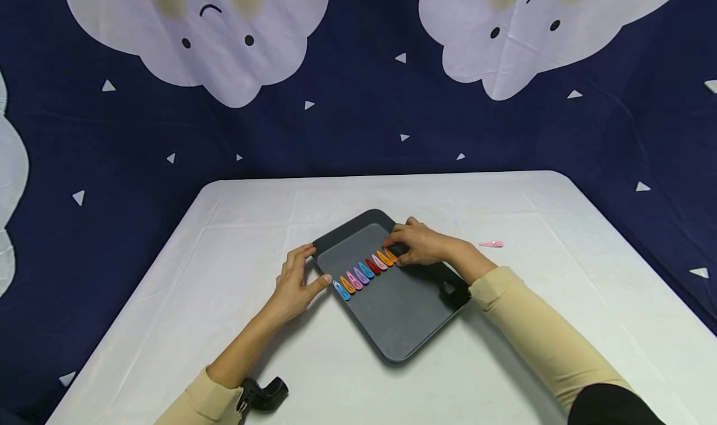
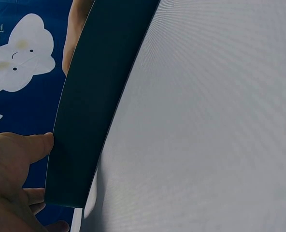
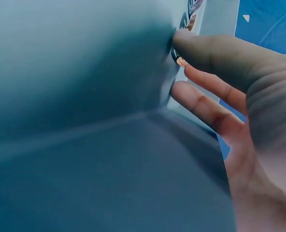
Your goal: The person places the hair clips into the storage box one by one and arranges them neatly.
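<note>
A grey rectangular tray [image 1: 414,313] lies at an angle on the white table, with a slanted row of colourful hair clips [image 1: 361,275] inside. At the tray's left side my left hand [image 1: 294,285] is spread, its thumb and fingertips touching the rim; the left wrist view shows the thumb against the dark outer wall [image 2: 87,106]. Over the far right end of the row, my right hand [image 1: 422,243] pinches an orange hair clip [image 1: 390,255] between thumb and fingers. The right wrist view shows the thumb [image 3: 210,53] partly hiding that clip.
A pink hair clip [image 1: 491,244] lies on the white tablecloth [image 1: 476,201], right of the tray. Black camera mounts sit on both wrists, the left one [image 1: 266,394] close to the cloth. Behind the table hangs a dark blue cloth [image 1: 358,126] with clouds.
</note>
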Demonstrator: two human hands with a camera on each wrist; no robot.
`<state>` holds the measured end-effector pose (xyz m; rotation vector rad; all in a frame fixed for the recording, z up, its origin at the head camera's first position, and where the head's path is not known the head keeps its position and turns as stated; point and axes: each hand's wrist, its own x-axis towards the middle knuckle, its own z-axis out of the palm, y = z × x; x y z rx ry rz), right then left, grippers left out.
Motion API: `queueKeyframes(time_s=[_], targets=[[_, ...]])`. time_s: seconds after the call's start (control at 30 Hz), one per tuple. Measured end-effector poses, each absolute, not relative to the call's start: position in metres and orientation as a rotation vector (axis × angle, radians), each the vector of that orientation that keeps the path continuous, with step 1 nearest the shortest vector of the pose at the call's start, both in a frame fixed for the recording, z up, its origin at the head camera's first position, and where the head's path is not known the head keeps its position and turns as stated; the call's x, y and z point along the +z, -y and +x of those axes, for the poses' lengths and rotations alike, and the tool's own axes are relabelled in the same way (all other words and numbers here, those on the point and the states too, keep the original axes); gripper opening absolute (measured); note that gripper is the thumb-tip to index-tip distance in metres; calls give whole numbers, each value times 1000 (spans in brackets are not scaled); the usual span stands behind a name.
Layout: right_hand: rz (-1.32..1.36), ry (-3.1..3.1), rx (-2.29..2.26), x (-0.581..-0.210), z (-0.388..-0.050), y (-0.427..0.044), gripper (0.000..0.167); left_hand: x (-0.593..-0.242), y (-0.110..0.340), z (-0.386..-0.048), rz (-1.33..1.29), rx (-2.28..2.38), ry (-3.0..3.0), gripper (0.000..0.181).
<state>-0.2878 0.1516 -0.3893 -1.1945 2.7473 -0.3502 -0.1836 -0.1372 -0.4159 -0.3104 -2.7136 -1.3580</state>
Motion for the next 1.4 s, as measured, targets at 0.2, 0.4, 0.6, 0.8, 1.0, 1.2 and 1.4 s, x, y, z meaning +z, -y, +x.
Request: queueKeyframes(time_s=[0.2,0.4,0.6,0.8,1.0,1.2,1.4], targets=[[-1143,-2731,-413,-382,-287,-156,45,-415,136,-184,-311,-1358,2716,69],[-1077,-2708,-636,-358,-289,-168,47,-416,137,-184,-314,-1359,2718,68],[-965,-2743,-761,-338,-291,-195,50,-418,138,-183,-312,-1357,2722,68],[-820,-2771,-873,-336,-291,-232,51,-418,137,-184,-320,-1357,2713,68],[-793,-2802,-892,-347,-290,-269,50,-419,137,-185,-328,-1331,2712,67],[-688,-2804,-877,-365,-286,-300,51,-418,137,-184,-322,-1339,2718,67],[-572,-2812,-863,-378,-282,-324,52,-417,136,-184,-319,-1337,2711,67]])
